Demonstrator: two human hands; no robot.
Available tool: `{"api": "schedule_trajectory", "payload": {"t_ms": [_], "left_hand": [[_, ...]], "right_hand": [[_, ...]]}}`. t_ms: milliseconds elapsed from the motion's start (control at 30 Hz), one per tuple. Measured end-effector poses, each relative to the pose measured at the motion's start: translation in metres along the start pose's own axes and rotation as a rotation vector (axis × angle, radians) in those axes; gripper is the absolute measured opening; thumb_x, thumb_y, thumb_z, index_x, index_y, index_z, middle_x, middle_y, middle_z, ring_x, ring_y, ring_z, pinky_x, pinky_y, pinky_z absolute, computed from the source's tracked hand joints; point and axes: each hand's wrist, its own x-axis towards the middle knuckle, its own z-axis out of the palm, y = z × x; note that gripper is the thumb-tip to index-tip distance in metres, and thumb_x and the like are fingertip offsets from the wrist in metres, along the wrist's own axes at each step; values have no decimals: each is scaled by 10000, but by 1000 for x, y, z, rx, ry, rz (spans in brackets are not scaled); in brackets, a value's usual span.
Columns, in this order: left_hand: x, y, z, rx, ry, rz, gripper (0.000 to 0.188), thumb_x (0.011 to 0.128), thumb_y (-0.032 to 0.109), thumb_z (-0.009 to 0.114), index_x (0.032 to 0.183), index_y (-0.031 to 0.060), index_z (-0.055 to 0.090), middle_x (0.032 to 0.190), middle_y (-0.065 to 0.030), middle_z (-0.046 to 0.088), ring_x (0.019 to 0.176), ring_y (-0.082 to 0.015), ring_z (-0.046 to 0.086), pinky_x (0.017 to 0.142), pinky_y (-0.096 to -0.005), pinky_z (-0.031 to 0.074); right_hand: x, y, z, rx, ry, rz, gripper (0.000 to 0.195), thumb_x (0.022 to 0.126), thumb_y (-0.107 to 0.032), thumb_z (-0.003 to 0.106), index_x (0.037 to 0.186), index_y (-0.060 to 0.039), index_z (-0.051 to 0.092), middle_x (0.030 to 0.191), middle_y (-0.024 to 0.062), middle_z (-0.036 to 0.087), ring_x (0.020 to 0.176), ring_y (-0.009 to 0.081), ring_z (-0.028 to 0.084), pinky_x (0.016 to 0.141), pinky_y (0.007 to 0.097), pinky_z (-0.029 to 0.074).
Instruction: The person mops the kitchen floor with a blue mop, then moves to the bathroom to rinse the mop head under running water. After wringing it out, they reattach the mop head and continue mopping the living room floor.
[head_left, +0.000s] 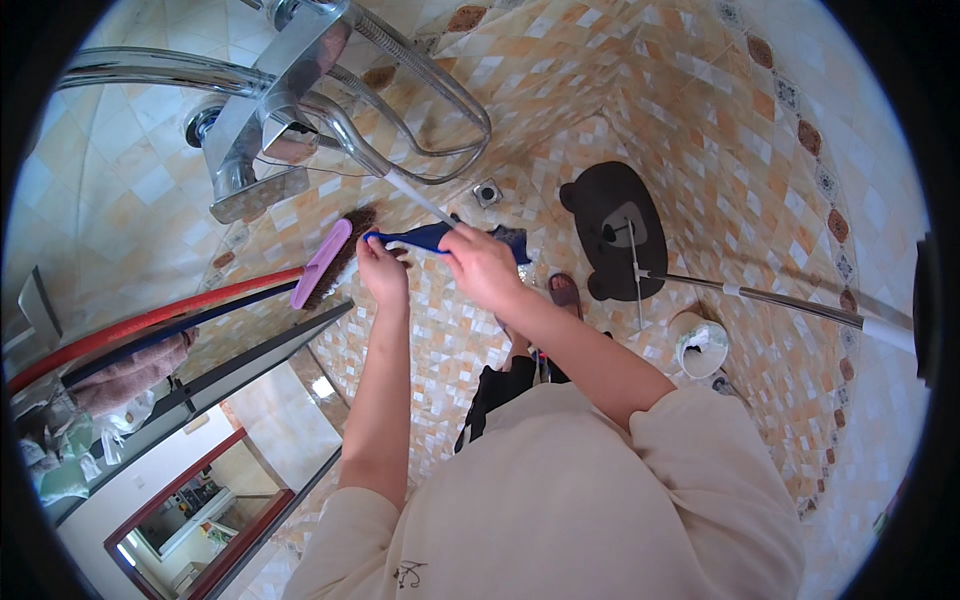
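Observation:
My left hand (384, 271) pinches the bright blue edge of a wet-looking dark blue cloth (416, 237). Further along, my right hand (480, 264) grips the same cloth, and a darker part of it shows beyond the knuckles. The cloth is stretched between both hands, its exact kind hard to tell. From the spout of a chrome shower mixer (285, 112), a whitish stream of water (420, 198) runs down to the cloth beside my right hand. Part of the cloth is hidden behind that hand.
A pink-headed broom (322, 262) leans at left near a dark-framed partition (247, 360). A floor drain (487, 193) lies ahead. To the right are a bear-shaped dark mat (619, 232), a metal pole (795, 306) crossing it, and a white bin (702, 349). A metal hose (450, 105) loops above.

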Motion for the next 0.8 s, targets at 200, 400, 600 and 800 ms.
{"api": "schedule_trajectory", "payload": {"t_ms": [200, 400, 600, 800], "left_hand": [[13, -6, 35, -859, -124, -801, 238, 977, 205, 278, 1052, 106, 481, 1002, -135, 537, 939, -296, 524, 900, -477, 425], [10, 20, 51, -1007, -178, -896, 392, 909, 214, 260, 1084, -49, 492, 1134, -208, 527, 1068, -344, 498, 965, -458, 386], [15, 27, 71, -727, -431, -751, 160, 845, 102, 528, 973, 12, 561, 906, -120, 630, 886, -266, 598, 828, -436, 484], [33, 20, 72, -802, -377, -921, 252, 953, 225, 405, 1029, 34, 550, 995, -123, 617, 938, -285, 583, 879, -456, 457]], "right_hand": [[-24, -7, 5, -103, -49, 9, 89, 741, -81, 601, 771, -67, 519, 797, 68, 488, 775, 243, 554, 605, 360, 487], [-21, -3, 2, -69, 68, 105, 94, 769, -96, 613, 791, -47, 535, 797, 88, 494, 769, 272, 550, 644, 364, 470], [-17, -5, 4, -85, 104, 144, 83, 753, -85, 603, 775, -60, 527, 790, 75, 494, 769, 251, 555, 620, 348, 481], [-31, -2, 5, -30, 123, 225, 115, 729, -57, 598, 805, -66, 512, 827, 76, 513, 800, 258, 562, 626, 390, 479]]}}
